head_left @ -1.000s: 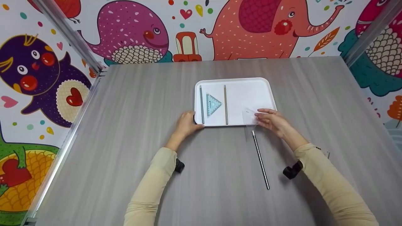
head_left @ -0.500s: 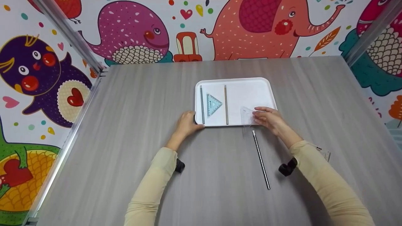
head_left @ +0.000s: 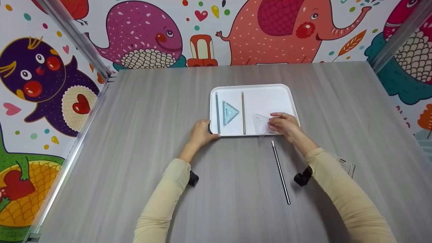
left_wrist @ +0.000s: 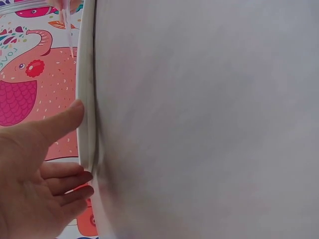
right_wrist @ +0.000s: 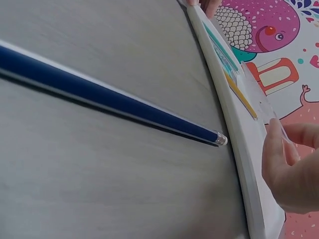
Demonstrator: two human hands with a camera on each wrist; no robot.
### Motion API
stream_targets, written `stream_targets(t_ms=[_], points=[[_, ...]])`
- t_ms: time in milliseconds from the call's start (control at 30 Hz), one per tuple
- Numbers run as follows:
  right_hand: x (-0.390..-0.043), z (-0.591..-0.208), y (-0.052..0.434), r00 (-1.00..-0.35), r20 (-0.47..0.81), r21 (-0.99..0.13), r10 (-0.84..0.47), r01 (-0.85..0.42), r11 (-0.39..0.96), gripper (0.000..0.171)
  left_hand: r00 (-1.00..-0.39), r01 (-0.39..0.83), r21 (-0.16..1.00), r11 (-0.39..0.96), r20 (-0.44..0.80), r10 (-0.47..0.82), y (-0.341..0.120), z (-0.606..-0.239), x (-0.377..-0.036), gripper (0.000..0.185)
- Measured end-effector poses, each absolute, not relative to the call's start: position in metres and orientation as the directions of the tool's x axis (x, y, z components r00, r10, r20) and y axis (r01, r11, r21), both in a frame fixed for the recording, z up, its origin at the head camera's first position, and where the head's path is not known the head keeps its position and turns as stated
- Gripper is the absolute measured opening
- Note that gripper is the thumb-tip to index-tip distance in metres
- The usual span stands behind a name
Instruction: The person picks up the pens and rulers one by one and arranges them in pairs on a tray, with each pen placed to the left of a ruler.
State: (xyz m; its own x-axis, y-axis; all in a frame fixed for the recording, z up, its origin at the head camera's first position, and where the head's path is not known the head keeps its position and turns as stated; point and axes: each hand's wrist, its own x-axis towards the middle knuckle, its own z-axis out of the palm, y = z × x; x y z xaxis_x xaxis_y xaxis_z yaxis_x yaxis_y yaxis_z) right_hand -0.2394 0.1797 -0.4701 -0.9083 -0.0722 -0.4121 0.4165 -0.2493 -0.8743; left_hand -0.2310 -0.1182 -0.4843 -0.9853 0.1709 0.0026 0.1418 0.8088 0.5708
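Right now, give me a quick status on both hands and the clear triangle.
Left hand steadies the tray corner. Right hand pinches the clear triangle over the tray's near edge. Rod lies on the table, nothing blocking.

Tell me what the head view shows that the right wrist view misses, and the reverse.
Head only: the left hand at the tray's corner, and the blue triangle between two rods on the tray. Right wrist only: the table rod's clear end cap up close. Both: the right hand holding the clear triangle over the tray's near edge.
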Motion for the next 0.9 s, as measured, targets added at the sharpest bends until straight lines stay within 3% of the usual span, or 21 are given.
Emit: stream_targets(t_ms=[133,300,700,900], points=[[-0.242,-0.474,0.176,-0.922,-0.385,-0.901,-0.042,0.385,-0.199,0.04,-0.985,0.144,0.573,0.807,0.006,0.172,-0.119,-0.484,-0.231,0.053],[-0.246,-0.476,0.172,-0.93,-0.368,-0.911,-0.02,0.364,-0.194,0.03,-0.984,0.148,0.566,0.811,0.004,0.177,-0.12,-0.484,-0.231,0.056],[-0.255,-0.481,0.166,-0.938,-0.346,-0.926,0.033,0.335,-0.177,0.033,-0.985,0.144,0.557,0.818,0.005,0.171,-0.117,-0.482,-0.231,0.043],[-0.26,-0.482,0.164,-0.937,-0.345,-0.927,0.056,0.331,-0.176,0.032,-0.984,0.158,0.561,0.813,0.018,0.178,-0.118,-0.483,-0.231,0.046]])
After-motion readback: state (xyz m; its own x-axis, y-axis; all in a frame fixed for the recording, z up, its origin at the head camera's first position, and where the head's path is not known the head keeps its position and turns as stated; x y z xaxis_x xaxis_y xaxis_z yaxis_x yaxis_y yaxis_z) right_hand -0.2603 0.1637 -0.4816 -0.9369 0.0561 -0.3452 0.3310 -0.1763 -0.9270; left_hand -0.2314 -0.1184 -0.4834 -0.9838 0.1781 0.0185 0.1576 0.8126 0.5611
